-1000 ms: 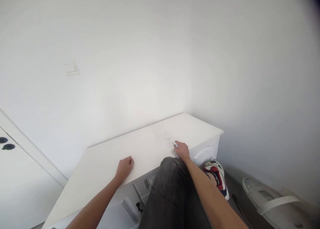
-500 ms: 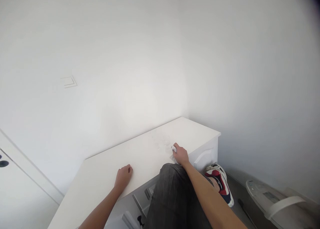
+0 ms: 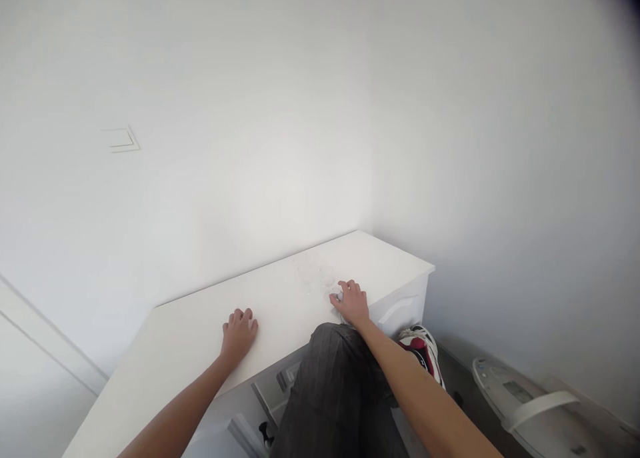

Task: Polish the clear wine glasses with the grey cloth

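Observation:
Both my hands are on the white top of a low cabinet [image 3: 280,305]. My left hand [image 3: 239,335] rests on the cabinet top with its fingers apart and bent, holding nothing. My right hand [image 3: 353,303] is farther right, near the front edge, and its fingers curve around a crumpled whitish cloth [image 3: 336,300]. Most of the cloth is hidden under the palm, so I cannot tell its exact kind. Just beyond that hand, faint wet-looking smears [image 3: 315,271] mark the white surface.
My knee in dark trousers [image 3: 335,371] presses close to the cabinet front. A sneaker [image 3: 423,348] is right of it. A grey-white appliance or bin with a handle [image 3: 540,408] stands on the floor at right. Walls meet behind the cabinet; a wall switch [image 3: 120,139] is at left.
My right hand has shifted slightly left with the cloth, and its fingers have spread more. My left hand has opened from a loose curl. The view has turned a little.

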A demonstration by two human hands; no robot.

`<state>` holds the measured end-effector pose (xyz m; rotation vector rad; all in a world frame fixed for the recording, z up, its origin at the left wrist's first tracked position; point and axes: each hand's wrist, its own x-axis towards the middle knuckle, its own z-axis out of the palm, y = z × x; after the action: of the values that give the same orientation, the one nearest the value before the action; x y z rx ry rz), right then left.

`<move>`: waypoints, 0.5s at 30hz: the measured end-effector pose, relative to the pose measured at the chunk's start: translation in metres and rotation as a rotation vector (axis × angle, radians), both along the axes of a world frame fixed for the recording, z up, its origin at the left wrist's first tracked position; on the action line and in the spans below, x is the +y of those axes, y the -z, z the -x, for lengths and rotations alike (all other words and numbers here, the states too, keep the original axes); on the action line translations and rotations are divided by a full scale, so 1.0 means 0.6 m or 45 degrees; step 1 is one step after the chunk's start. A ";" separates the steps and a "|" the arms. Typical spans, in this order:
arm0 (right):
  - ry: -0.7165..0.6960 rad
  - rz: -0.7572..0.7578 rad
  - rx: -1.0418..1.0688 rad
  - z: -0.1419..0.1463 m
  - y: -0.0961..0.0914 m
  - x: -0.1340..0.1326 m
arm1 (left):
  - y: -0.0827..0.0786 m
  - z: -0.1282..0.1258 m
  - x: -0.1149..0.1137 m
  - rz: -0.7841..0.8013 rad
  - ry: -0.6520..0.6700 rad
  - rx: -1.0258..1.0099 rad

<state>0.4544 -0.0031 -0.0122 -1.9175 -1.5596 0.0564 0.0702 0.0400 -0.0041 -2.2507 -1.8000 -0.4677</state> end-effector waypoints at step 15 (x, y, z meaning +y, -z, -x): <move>-0.463 0.423 -0.082 -0.048 -0.003 0.095 | -0.005 -0.182 0.136 0.465 0.690 -0.144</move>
<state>0.4832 0.0538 -0.0105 -1.8626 -2.0297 0.4383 0.1792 0.1214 -0.0011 -3.0362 -1.3869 -0.3808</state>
